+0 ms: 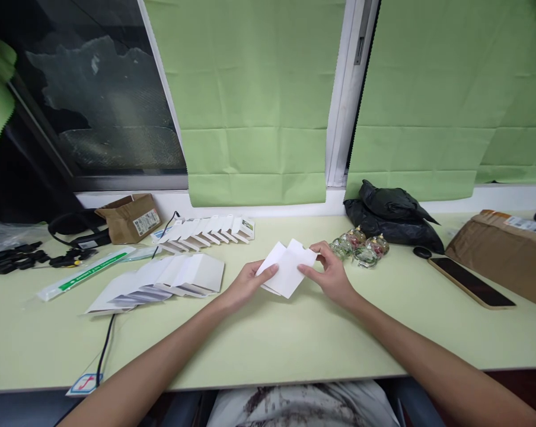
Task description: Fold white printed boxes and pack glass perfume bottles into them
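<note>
Both my hands hold a flat white cardboard box blank (287, 268) just above the pale green table (268, 338). My left hand (246, 284) pinches its lower left edge. The upper right corner, near the flaps, is gripped by my right hand (331, 273). To the left lies a fanned row of flat white blanks (161, 281), and behind it a second fanned row (206, 232). Several small clear glass ornaments (361, 246) sit just right of my right hand.
A black plastic bag (390, 214) lies by the window sill. A phone (470, 281) and a brown parcel (503, 249) are at the right. At the left are a small brown box (130, 218), a long plastic packet (88, 273), black cables (14, 256) and a cord (105, 344).
</note>
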Demonstrator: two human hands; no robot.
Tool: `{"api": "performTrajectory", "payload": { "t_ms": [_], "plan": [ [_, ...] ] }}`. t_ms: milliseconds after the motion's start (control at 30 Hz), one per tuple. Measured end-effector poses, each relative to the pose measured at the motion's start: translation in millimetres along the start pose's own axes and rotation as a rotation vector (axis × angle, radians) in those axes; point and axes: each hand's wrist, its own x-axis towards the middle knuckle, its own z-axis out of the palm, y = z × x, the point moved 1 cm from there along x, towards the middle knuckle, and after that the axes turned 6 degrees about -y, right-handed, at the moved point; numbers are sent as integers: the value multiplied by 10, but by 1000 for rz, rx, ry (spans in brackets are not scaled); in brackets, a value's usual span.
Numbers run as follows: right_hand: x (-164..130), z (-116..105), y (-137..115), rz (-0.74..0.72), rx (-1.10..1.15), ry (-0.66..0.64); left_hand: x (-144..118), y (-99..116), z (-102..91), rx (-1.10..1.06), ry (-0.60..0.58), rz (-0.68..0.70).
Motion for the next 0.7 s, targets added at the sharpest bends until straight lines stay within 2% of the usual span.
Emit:
{"api": "performTrajectory", "payload": {
  "t_ms": [100,167,233,300,367,433,500,600,700],
  "plan": [
    [16,-1,42,40,102,-17,36,-59,-18,-81,31,-18],
    [7,2,38,61,103,1,35,-66,-41,-6,147,30],
    [-18,10,12,65,48,17,9,-41,-61,179,293,161],
    [-46,30,-25,64,4,-34,-31,7,-58,407,362,370],
    [-69,60,-57,83,16,-123,-69,56,-26,591,319,583],
    [-84,88,-73,124,50,-157,-96,92,24,658,246,676],
    [-91,106,-73,159,79,-128,-104,110,81,590,209,585],
    [-91,112,-58,158,119,-82,-82,95,161,339,147,298],
    [-76,97,-36,131,172,-80,-37,52,195,92,36,127]
  ]
}}
